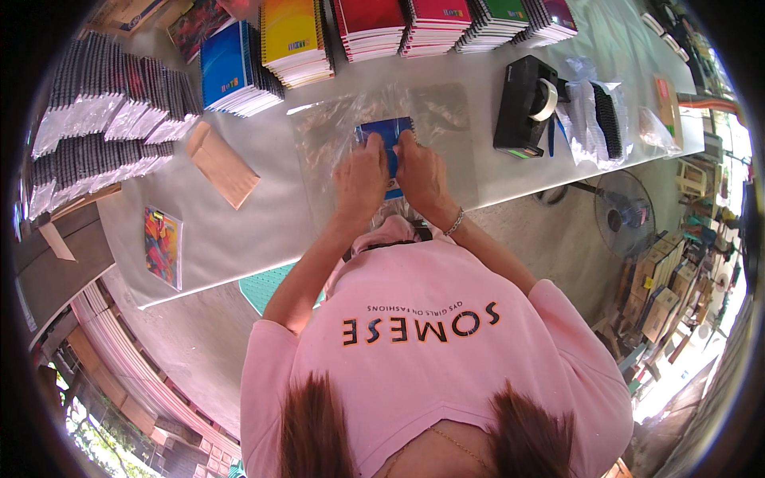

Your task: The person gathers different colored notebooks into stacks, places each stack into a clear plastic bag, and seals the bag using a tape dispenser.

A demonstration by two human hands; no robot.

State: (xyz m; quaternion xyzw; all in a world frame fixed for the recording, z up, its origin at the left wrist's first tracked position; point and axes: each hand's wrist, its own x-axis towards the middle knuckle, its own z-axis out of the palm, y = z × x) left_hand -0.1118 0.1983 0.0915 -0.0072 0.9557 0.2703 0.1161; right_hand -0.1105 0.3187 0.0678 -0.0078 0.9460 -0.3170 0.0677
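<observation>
A small blue spiral notebook [389, 127] lies at the table's front edge, in front of my body. My left hand [361, 179] grips its left side, thumb on the cover. On its right side my right hand [422, 171] is closed the same way, with a bracelet at the wrist. Transparent plastic film [378, 99] spreads beyond the notebook and around my hands; whether the notebook is inside it, I cannot tell. My fingers under the notebook are hidden.
Stacks of spiral notebooks line the far side, among them a blue stack [231, 68] and a yellow stack [295, 40]. Many wrapped notebooks [111, 111] are piled left. A brown envelope [223, 163], a colourful booklet [163, 247] and a black tape dispenser [518, 107] lie around. A fan [624, 211] stands right.
</observation>
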